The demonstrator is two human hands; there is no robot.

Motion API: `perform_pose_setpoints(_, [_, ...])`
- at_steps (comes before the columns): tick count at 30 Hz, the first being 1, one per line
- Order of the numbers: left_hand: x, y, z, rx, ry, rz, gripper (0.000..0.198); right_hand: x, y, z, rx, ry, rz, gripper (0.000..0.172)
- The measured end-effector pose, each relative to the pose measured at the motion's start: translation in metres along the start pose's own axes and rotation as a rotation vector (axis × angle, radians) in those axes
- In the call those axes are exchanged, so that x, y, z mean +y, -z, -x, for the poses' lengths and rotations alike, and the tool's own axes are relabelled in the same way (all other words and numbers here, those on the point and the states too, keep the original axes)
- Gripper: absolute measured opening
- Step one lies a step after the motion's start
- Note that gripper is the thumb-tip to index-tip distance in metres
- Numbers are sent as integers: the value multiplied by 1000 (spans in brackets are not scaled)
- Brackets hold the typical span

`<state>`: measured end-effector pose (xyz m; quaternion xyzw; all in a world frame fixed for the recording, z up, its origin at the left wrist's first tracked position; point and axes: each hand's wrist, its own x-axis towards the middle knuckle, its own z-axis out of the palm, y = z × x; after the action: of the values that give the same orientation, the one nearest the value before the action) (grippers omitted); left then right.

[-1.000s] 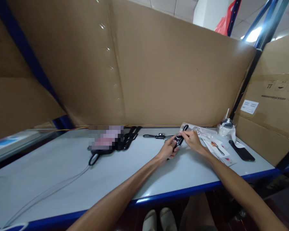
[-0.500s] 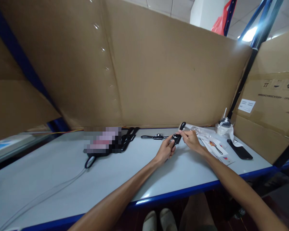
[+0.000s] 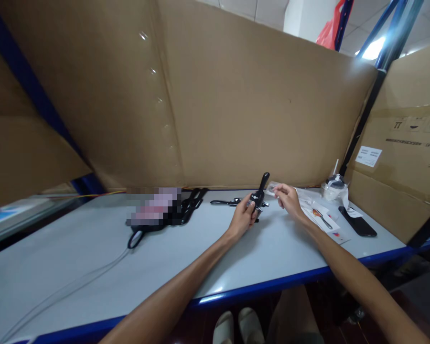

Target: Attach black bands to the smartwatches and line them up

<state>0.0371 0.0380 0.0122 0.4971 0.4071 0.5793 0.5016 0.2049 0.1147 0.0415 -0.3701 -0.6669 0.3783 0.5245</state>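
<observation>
Left of your left hand (image 3: 243, 219) lies a heap of black straps (image 3: 191, 204). That hand is clamped on a black watch (image 3: 259, 193), its strap upright above your fingers. Just right, your right hand (image 3: 289, 200) pinches a small clear piece (image 3: 271, 188); a phone (image 3: 358, 221) lies beyond it.

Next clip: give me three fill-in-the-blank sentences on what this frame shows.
The left hand grips a black watch with its strap pointing ____.
The phone lies near the table's ____ end.
The wall behind the table is made of ____.
Missing words: up; right; cardboard.
</observation>
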Motion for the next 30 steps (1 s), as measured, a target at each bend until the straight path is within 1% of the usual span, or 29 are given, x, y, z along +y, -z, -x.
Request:
perform_pose_setpoints(2, [1,2,-1,-3,0,14,70,2,1,-2,-191,-148,-78,28])
perform_pose_setpoints(3, [1,2,-1,-7,-3,17,70,2,0,-2,-268,-190,-104,31])
perform_pose_setpoints(4, [1,2,-1,-13,-7,17,69,2,-1,-2,-321,-209,-122,33])
perform_pose_setpoints(6, [-1,2,-1,-34,-16,12,68,2,-4,0,-364,-204,-143,32])
perform_pose_setpoints(11, [-6,1,-1,-71,-21,-15,69,5,-9,3,-382,-189,-193,29])
perform_pose_setpoints(15, [-9,0,-1,-75,-44,-9,71,10,-11,3,-388,-156,-193,27])
perform_pose_setpoints(20, [-7,-5,-1,-2,-107,-23,58,10,-19,6,-313,-69,-199,20])
perform_pose_setpoints(23, [-4,-8,0,35,-144,-45,55,8,-22,8,-291,-34,-202,18])
perform_pose_setpoints(30, [-5,-9,-1,47,-127,-40,49,5,-21,10,-289,-28,-186,17])
